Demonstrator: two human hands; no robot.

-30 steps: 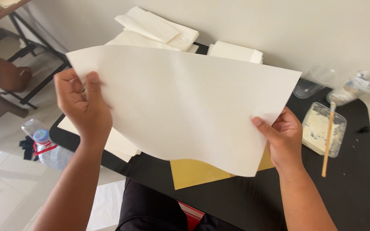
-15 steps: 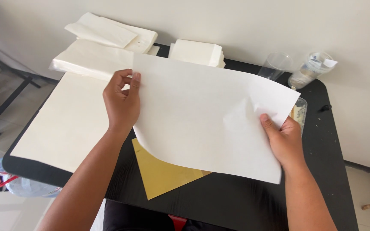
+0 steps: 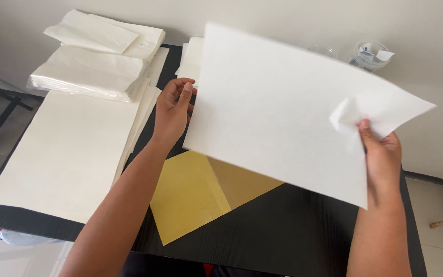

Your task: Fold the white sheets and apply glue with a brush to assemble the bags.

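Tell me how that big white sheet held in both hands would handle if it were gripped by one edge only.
Probably floppy: the white sheet already curls at the corner by the right hand. It looks thin and light, so likely easy to crease. The left hand steadies the opposite edge, which suggests it would droop.

White sheet (image 3: 278,107): large, plain, off-white paper, no print visible on the side facing us. Held up in the air, clear of the black surface (image 3: 293,231), tilted so its far left corner rides high and the near right corner hangs low. Slight motion blur along the edges. Left hand (image 3: 173,110) pinches the left edge, thumb on the front. Right hand (image 3: 380,154) grips the right corner, which is curled and crumpled forward over the thumb. Rest of the sheet is flat, no folds. It spans the centre to the right of the scene, above the yellow sheet (image 3: 190,197) lying flat below it.
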